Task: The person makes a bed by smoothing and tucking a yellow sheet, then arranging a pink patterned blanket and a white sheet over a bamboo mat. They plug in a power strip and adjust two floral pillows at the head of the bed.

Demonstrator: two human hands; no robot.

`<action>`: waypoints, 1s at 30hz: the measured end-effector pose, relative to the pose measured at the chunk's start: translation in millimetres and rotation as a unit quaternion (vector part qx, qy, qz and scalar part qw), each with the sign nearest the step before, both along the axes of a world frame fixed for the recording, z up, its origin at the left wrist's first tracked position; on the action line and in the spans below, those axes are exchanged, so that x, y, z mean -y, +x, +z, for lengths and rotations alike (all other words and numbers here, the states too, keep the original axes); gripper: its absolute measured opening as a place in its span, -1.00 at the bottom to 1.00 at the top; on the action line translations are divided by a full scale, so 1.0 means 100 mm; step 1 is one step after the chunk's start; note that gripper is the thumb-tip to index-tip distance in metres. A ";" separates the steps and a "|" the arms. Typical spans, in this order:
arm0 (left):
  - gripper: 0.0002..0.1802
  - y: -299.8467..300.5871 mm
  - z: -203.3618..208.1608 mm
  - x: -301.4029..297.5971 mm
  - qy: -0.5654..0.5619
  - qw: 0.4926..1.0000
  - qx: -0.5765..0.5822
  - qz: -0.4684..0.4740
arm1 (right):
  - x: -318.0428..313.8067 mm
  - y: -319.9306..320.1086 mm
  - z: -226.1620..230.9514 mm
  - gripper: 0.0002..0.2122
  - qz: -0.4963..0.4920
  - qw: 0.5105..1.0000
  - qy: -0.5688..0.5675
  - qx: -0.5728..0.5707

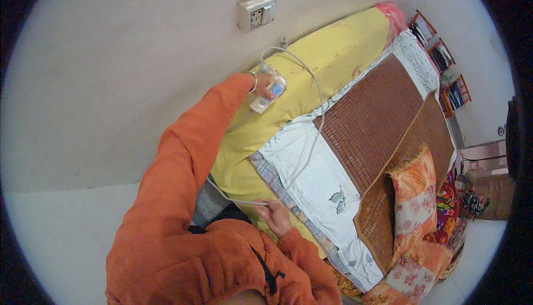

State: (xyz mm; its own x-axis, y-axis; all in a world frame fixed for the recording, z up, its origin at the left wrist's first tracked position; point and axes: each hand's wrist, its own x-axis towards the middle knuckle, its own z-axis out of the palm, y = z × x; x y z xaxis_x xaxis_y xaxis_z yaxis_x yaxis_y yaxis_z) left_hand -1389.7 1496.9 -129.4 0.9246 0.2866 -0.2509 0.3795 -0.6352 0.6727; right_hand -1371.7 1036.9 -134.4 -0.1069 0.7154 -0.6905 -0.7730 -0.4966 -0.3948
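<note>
My left hand [264,85] stretches out over the yellow bedding at the wall, closed around a white power strip [259,104] with a blue patch on it. A white cable [318,85] arcs up from near the strip, bends to the right and hangs down over the bed's edge. Lower down, close to my body, the fingers of my right hand [277,219] are closed on a stretch of that pale cable, which runs on leftward under my left arm. A small grey plug [283,43] stands against the wall above the yellow bedding.
A wall socket with a switch [258,14] sits above the bed. Folded yellow bedding [327,41] lines the wall. Brown woven mats [377,116] cover the white sheet [311,155]. Orange flowered pillows [415,196] lie at right; small racks [456,94] stand beyond.
</note>
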 end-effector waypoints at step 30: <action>-0.26 0.08 -0.30 0.85 0.379 0.888 0.072 0.251 | 0.15 -0.23 -0.51 -0.83 -0.045 0.989 -0.136 0.033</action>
